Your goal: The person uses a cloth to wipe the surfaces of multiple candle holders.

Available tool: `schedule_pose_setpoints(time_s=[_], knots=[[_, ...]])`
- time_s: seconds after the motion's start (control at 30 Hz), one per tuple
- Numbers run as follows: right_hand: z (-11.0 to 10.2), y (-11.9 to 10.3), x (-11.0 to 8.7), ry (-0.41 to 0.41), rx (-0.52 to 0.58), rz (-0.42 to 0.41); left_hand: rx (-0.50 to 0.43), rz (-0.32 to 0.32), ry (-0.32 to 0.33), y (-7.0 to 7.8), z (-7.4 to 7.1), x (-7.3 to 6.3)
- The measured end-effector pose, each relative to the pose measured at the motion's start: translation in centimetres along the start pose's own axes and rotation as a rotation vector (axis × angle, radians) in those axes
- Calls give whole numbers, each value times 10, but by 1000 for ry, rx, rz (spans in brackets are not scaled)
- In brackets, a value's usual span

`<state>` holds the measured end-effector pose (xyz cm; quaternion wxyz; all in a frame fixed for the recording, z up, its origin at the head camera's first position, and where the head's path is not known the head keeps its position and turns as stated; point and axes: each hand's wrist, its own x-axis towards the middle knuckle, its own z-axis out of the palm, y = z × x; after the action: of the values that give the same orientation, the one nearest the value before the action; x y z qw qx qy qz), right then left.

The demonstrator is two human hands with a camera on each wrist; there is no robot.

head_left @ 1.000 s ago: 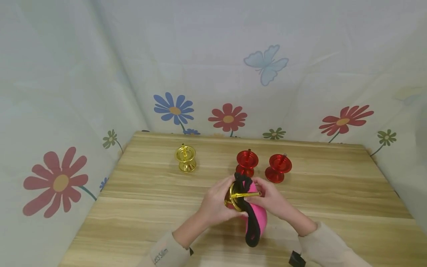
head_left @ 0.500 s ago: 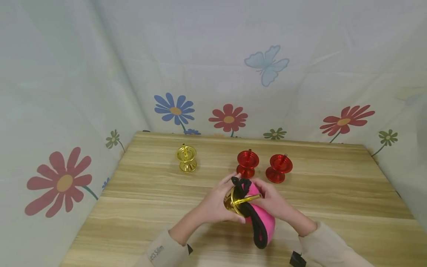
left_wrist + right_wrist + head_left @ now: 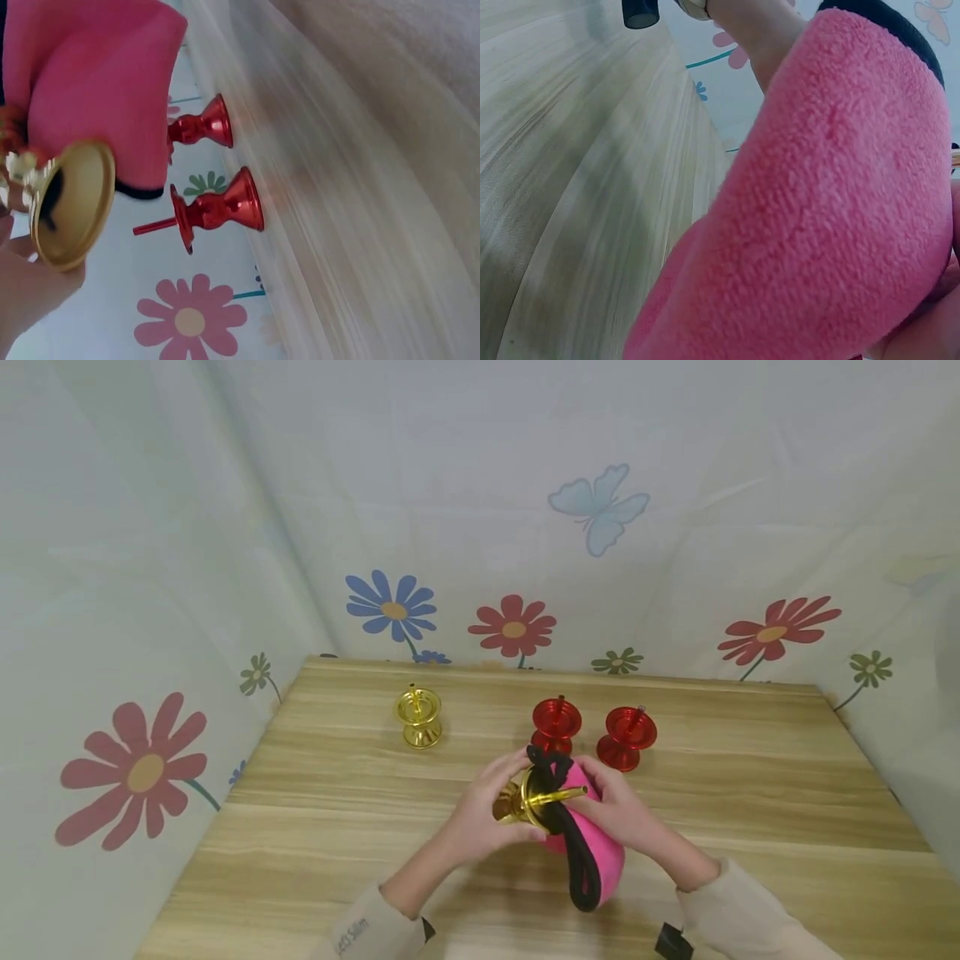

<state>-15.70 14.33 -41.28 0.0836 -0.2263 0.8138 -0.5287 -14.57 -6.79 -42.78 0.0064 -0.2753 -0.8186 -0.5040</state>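
Observation:
My left hand [image 3: 480, 818] grips a shiny gold candle holder [image 3: 551, 797] by its body, tilted on its side with the spike pointing right. Its flared foot [image 3: 73, 206] faces the left wrist camera. A pink fleecy cloth with black edging [image 3: 598, 853] is bunched against the dish, and my right hand [image 3: 617, 806] holds it there with curled fingers. The black edge covers part of the dish. In the right wrist view the pink cloth [image 3: 817, 187] hides most of that hand. Just beyond the hands stand two red candle holders, one [image 3: 557, 718] partly behind the cloth.
Another gold candle holder [image 3: 420, 717] stands upright at the back left of the wooden table [image 3: 337, 802]. The second red one [image 3: 628, 733] is at the back right. A flowered white curtain [image 3: 450, 485] surrounds the table. A small black piece [image 3: 672, 941] hangs by the right sleeve.
The gold holder dipped and turned slightly in the left hand, then came up again. The cloth's hanging end has shifted right. Both hands keep their hold.

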Motion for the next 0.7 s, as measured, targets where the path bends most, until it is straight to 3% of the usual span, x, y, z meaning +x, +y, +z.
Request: schedule_pose_setpoints(time_s=[0.17, 0.23, 0.3, 0.37, 0.5, 0.6, 0.7], knots=[[0, 0, 0, -47, -35, 1, -25, 41, -177, -5, -9, 3], [0, 0, -1, -60, -34, -4, -45, 28, -211, -7, -10, 4], [0, 1, 0, -55, -22, -9, -57, 0, -191, -7, -9, 3], [1, 1, 0, -38, -4, -15, -47, -11, -125, -7, -6, 1], [0, 0, 1, -14, 24, -24, -13, 27, -16, -6, 0, -2], [0, -1, 0, -14, 30, -20, -1, 52, -18, -4, 1, -1], [-1, 0, -1, -11, 31, -1, -32, 42, -72, -5, 0, 1]])
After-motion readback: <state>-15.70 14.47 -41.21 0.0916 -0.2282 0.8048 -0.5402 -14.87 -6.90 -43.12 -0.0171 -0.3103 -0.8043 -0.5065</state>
